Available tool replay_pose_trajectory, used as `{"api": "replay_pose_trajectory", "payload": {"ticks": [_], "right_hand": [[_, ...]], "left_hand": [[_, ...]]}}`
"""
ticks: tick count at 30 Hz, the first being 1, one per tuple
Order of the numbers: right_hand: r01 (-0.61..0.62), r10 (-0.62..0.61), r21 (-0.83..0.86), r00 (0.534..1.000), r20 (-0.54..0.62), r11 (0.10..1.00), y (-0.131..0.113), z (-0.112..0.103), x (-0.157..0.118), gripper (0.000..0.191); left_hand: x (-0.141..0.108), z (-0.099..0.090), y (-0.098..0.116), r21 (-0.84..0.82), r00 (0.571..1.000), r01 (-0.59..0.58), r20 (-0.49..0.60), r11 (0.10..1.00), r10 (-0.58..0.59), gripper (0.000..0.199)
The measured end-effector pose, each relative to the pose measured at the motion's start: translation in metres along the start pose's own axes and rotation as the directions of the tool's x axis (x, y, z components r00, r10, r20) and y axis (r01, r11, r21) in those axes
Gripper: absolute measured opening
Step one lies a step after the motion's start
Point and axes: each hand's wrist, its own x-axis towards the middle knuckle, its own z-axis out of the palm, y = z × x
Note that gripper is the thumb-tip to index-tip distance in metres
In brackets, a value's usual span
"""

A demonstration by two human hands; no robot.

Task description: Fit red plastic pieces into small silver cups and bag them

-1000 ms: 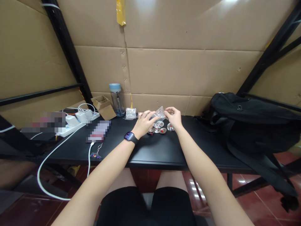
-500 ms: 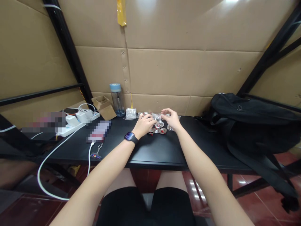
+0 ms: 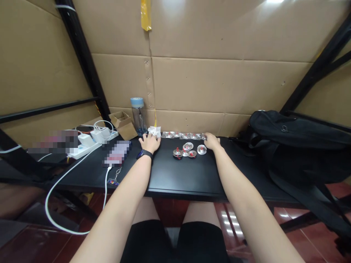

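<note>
My left hand (image 3: 149, 142) lies on the table with its fingers spread, just in front of a crumpled clear plastic packet (image 3: 155, 131). Whether the fingertips touch the packet I cannot tell. My right hand (image 3: 212, 141) is curled at the right end of a row of clear-wrapped finger cymbals (image 3: 186, 135), its fingers closed on the last one, which is partly hidden. Unwrapped silver finger cymbals with red loops lie nearer to me between the hands: one cymbal (image 3: 202, 149) sits apart on the right, and several, such as this cymbal (image 3: 188, 146), are clustered to its left.
Behind my left hand stand a blue-lidded bottle (image 3: 138, 118) and an open cardboard box (image 3: 124, 127). A phone (image 3: 117, 152) on a white cable and a power strip (image 3: 85, 147) are at the left. A black bag (image 3: 298, 142) covers the right side. A cardboard wall (image 3: 192, 84) closes the back.
Both hands have moved apart from above the cymbals: the left one to the left beside the packet, the right one rightward to the row's end. The loose cymbals and the row are now uncovered.
</note>
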Motion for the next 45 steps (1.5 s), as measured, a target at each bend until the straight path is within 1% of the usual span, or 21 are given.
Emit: {"api": "replay_pose_trajectory", "payload": {"ticks": [2,4,7,10,12,14,16,19,21,23,25,27,30,33,36,37,39,40,42,44,45], "right_hand": [[-0.028,0.029,-0.011,0.996,0.090,1.000,0.005,0.005,0.011,0.044],[-0.044,0.047,-0.029,0.993,0.105,0.999,0.013,0.009,0.020,0.041],[0.004,-0.004,-0.015,1.000,0.023,1.000,0.029,0.011,0.030,0.036],[0.079,-0.074,0.080,0.995,-0.064,0.994,0.045,0.007,0.032,0.026],[0.114,-0.101,0.124,0.989,-0.110,0.986,0.052,-0.001,0.031,0.022],[0.136,-0.118,0.139,0.984,-0.131,0.981,0.054,-0.014,0.028,0.021],[0.140,-0.122,0.163,0.986,-0.116,0.977,0.053,-0.028,0.022,0.021],[0.147,-0.123,0.247,0.986,-0.110,0.958,0.047,-0.051,0.010,0.022],[0.159,-0.129,0.308,0.985,-0.115,0.938,0.042,-0.064,0.001,0.028],[0.169,-0.151,0.340,0.985,-0.080,0.925,0.037,-0.074,-0.006,0.031],[0.185,-0.188,0.343,0.982,-0.023,0.921,0.034,-0.082,-0.011,0.029],[0.184,-0.197,0.337,0.980,0.004,0.924,0.033,-0.088,-0.014,0.029],[0.157,-0.167,0.339,0.986,0.001,0.928,0.034,-0.095,-0.016,0.029],[0.145,-0.144,0.372,0.989,-0.033,0.917,0.035,-0.099,-0.018,0.031],[0.170,-0.150,0.478,0.985,-0.079,0.862,0.030,-0.102,-0.022,0.035],[0.189,-0.162,0.530,0.982,-0.098,0.827,0.025,-0.102,-0.023,0.036],[0.224,-0.158,0.647,0.975,-0.158,0.729,0.013,-0.101,-0.025,0.039],[0.234,-0.143,0.702,0.972,-0.187,0.673,0.004,-0.099,-0.026,0.040],[0.244,-0.119,0.786,0.969,-0.215,0.568,-0.014,-0.093,-0.027,0.041],[0.258,-0.124,0.825,0.966,-0.227,0.503,-0.032,-0.085,-0.028,0.039],[0.264,-0.135,0.837,0.965,-0.226,0.480,-0.041,-0.080,-0.029,0.038]], "left_hand": [[0.000,0.000,0.003,0.001,0.998,-0.003,0.064,1.000,0.003,0.049],[0.001,-0.003,0.005,-0.008,0.997,0.005,0.071,1.000,-0.005,0.052],[0.000,-0.009,0.010,-0.012,1.000,-0.001,-0.018,1.000,0.001,0.049],[-0.002,-0.016,0.018,-0.013,0.990,-0.058,-0.130,0.998,0.056,0.044],[-0.005,-0.022,0.025,-0.031,0.982,-0.109,-0.160,0.994,0.103,0.040],[-0.009,-0.026,0.031,-0.063,0.976,-0.152,-0.168,0.986,0.139,0.036],[-0.012,-0.030,0.036,-0.102,0.972,-0.183,-0.169,0.978,0.164,0.033],[-0.017,-0.033,0.040,-0.186,0.965,-0.235,-0.159,0.954,0.206,0.029],[-0.021,-0.034,0.042,-0.254,0.956,-0.286,-0.136,0.924,0.259,0.028],[-0.025,-0.034,0.045,-0.316,0.942,-0.337,-0.113,0.887,0.317,0.026],[-0.029,-0.036,0.049,-0.367,0.926,-0.375,-0.103,0.851,0.364,0.023],[-0.035,-0.040,0.055,-0.409,0.913,-0.402,-0.113,0.819,0.392,0.021],[-0.041,-0.046,0.063,-0.456,0.894,-0.437,-0.123,0.775,0.431,0.020],[-0.044,-0.049,0.068,-0.480,0.874,-0.466,-0.117,0.743,0.472,0.020],[-0.046,-0.048,0.069,-0.480,0.857,-0.489,-0.111,0.728,0.503,0.020],[-0.047,-0.048,0.069,-0.472,0.851,-0.500,-0.110,0.726,0.514,0.020],[-0.050,-0.049,0.070,-0.440,0.830,-0.534,-0.113,0.722,0.546,0.019],[-0.052,-0.051,0.071,-0.415,0.815,-0.560,-0.119,0.717,0.567,0.022],[-0.057,-0.055,0.075,-0.353,0.775,-0.621,-0.145,0.700,0.615,0.037],[-0.063,-0.058,0.080,-0.283,0.728,-0.682,-0.173,0.674,0.664,0.051],[-0.065,-0.059,0.083,-0.247,0.707,-0.706,-0.183,0.664,0.683,0.054]]}}
